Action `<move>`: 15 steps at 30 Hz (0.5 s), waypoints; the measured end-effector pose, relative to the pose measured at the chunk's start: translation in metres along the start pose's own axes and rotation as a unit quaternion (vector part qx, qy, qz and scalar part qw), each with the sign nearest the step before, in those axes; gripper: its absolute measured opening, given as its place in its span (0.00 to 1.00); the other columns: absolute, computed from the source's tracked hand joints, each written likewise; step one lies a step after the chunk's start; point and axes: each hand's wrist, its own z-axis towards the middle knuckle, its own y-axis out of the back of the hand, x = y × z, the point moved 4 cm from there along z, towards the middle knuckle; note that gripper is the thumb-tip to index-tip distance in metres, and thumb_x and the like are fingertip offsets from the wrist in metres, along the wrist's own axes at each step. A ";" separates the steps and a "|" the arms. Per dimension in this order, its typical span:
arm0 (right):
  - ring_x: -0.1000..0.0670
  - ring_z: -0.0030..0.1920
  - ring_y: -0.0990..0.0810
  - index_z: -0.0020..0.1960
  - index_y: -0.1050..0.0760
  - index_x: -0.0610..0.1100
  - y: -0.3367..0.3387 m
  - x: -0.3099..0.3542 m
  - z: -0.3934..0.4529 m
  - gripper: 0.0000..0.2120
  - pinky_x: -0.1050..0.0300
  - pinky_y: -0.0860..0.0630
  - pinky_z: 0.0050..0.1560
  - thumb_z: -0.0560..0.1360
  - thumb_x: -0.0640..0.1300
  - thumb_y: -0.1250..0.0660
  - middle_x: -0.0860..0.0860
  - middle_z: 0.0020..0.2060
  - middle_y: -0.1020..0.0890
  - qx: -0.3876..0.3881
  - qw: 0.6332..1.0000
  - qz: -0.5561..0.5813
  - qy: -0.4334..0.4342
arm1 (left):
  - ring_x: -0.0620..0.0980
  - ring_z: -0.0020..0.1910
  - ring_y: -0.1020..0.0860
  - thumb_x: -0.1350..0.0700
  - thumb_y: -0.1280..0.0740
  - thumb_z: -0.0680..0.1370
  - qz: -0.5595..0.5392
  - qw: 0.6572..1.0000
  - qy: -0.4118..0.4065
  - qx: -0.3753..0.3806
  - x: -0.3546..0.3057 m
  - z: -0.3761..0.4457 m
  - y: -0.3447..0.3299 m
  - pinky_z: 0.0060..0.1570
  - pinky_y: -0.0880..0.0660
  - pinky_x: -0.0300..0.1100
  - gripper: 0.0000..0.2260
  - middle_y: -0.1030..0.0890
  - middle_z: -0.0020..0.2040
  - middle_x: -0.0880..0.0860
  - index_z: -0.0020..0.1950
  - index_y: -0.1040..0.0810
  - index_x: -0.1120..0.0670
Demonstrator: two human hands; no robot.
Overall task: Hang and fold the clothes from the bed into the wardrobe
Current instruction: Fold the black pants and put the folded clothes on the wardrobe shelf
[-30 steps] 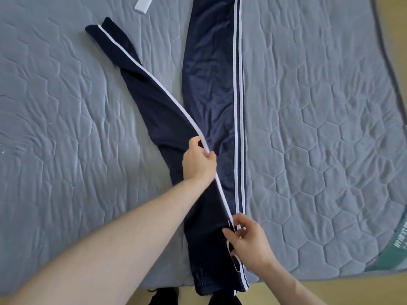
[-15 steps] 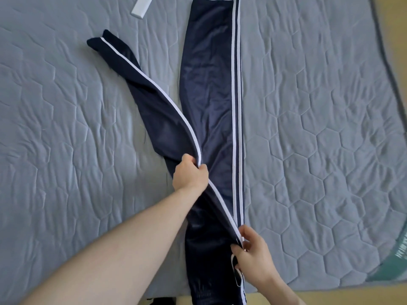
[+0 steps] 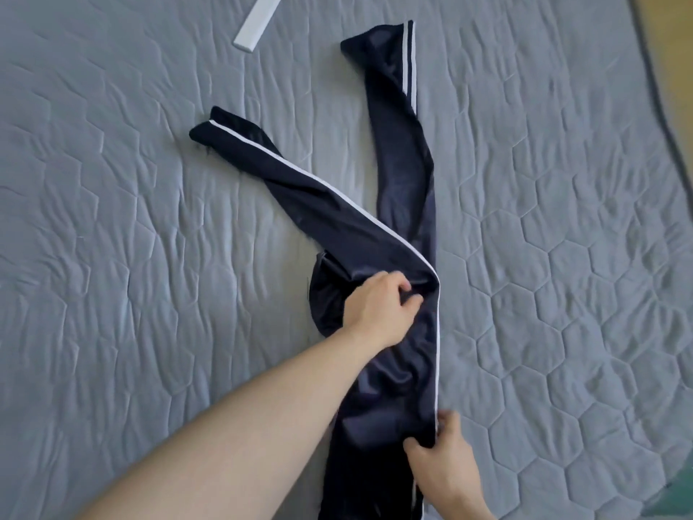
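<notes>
Dark navy track trousers with white side stripes lie on the grey quilted bed. One leg runs up to the far end; the other crosses over it toward the upper left. My left hand grips bunched fabric at the crossing, near the white stripe's bend. My right hand pinches the striped edge lower down, near the waist end by the bed's front edge.
A white flat oblong object lies on the bed at the top left. The bed's dark-trimmed right edge curves down the right side, with yellowish floor beyond. Open quilt stretches to both sides of the trousers.
The trousers have been dragged toward me and rumpled; the far leg is no longer flat. My left hand moved right, carrying the striped leg over the other one. My right hand kept its hold.
</notes>
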 end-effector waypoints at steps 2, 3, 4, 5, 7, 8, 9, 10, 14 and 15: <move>0.51 0.55 0.23 0.59 0.33 0.53 0.011 0.020 0.010 0.22 0.50 0.25 0.55 0.70 0.47 0.27 0.56 0.53 0.22 -0.066 0.996 0.016 0.054 | 0.50 0.49 0.20 0.44 0.32 0.76 -0.056 0.993 0.069 -0.076 0.019 0.011 0.026 0.51 0.23 0.47 0.09 0.19 0.45 0.44 0.52 0.22 0.46; 0.50 0.59 0.24 0.64 0.32 0.52 0.018 0.035 0.019 0.25 0.48 0.26 0.61 0.71 0.47 0.26 0.55 0.57 0.23 -0.091 0.992 0.047 0.079 | 0.51 0.48 0.20 0.46 0.32 0.75 -0.076 0.986 0.099 -0.108 0.029 0.016 0.040 0.50 0.23 0.47 0.08 0.19 0.42 0.44 0.50 0.23 0.47; 0.50 0.61 0.24 0.68 0.32 0.50 0.026 0.053 0.033 0.27 0.48 0.26 0.64 0.72 0.47 0.26 0.53 0.60 0.24 -0.107 0.985 0.085 0.102 | 0.51 0.47 0.20 0.47 0.31 0.75 -0.092 0.979 0.123 -0.136 0.041 0.024 0.053 0.49 0.23 0.46 0.08 0.20 0.40 0.44 0.50 0.24 0.48; 0.49 0.61 0.22 0.71 0.31 0.49 0.036 0.073 0.049 0.28 0.49 0.26 0.65 0.74 0.47 0.27 0.53 0.62 0.23 -0.114 0.980 0.123 0.108 | 0.52 0.46 0.20 0.48 0.31 0.75 -0.107 0.971 0.142 -0.159 0.051 0.030 0.067 0.48 0.24 0.46 0.09 0.21 0.40 0.45 0.51 0.25 0.49; 0.49 0.59 0.20 0.72 0.30 0.49 0.053 0.114 0.080 0.27 0.49 0.24 0.64 0.75 0.50 0.27 0.54 0.63 0.22 -0.098 0.976 0.164 0.105 | 0.53 0.48 0.21 0.48 0.30 0.75 -0.135 0.953 0.189 -0.196 0.072 0.046 0.090 0.48 0.27 0.45 0.13 0.20 0.47 0.48 0.55 0.26 0.52; 0.49 0.59 0.19 0.72 0.30 0.50 0.061 0.132 0.091 0.27 0.49 0.23 0.64 0.76 0.51 0.28 0.55 0.63 0.22 -0.085 0.979 0.153 0.107 | 0.54 0.48 0.22 0.47 0.30 0.75 -0.148 0.941 0.218 -0.211 0.080 0.053 0.099 0.48 0.28 0.44 0.16 0.21 0.54 0.51 0.58 0.27 0.53; 0.49 0.59 0.19 0.72 0.30 0.50 0.064 0.147 0.101 0.26 0.50 0.24 0.63 0.76 0.52 0.28 0.56 0.63 0.23 -0.074 0.982 0.125 0.117 | 0.54 0.48 0.24 0.47 0.29 0.75 -0.156 0.931 0.246 -0.222 0.088 0.060 0.108 0.49 0.30 0.44 0.19 0.23 0.60 0.53 0.61 0.28 0.55; 0.49 0.58 0.20 0.71 0.30 0.50 0.064 0.156 0.109 0.25 0.52 0.24 0.60 0.77 0.52 0.28 0.56 0.61 0.23 -0.068 0.985 0.091 0.129 | 0.55 0.49 0.25 0.46 0.29 0.75 -0.163 0.922 0.272 -0.221 0.098 0.069 0.113 0.50 0.31 0.44 0.24 0.26 0.65 0.55 0.65 0.30 0.56; 0.49 0.48 0.22 0.60 0.28 0.48 0.049 0.157 0.123 0.17 0.58 0.28 0.45 0.76 0.52 0.27 0.53 0.50 0.22 -0.080 0.984 0.029 0.156 | 0.57 0.51 0.18 0.40 0.25 0.69 -0.271 0.893 0.310 -0.181 0.118 0.098 0.115 0.55 0.20 0.48 0.42 0.21 0.59 0.54 0.75 0.39 0.56; 0.49 0.45 0.21 0.56 0.26 0.48 0.046 0.152 0.123 0.15 0.58 0.28 0.42 0.76 0.52 0.26 0.53 0.47 0.21 -0.088 0.982 0.046 0.160 | 0.55 0.45 0.18 0.40 0.24 0.70 -0.304 0.884 0.309 -0.175 0.118 0.105 0.114 0.51 0.19 0.47 0.40 0.20 0.51 0.52 0.73 0.38 0.56</move>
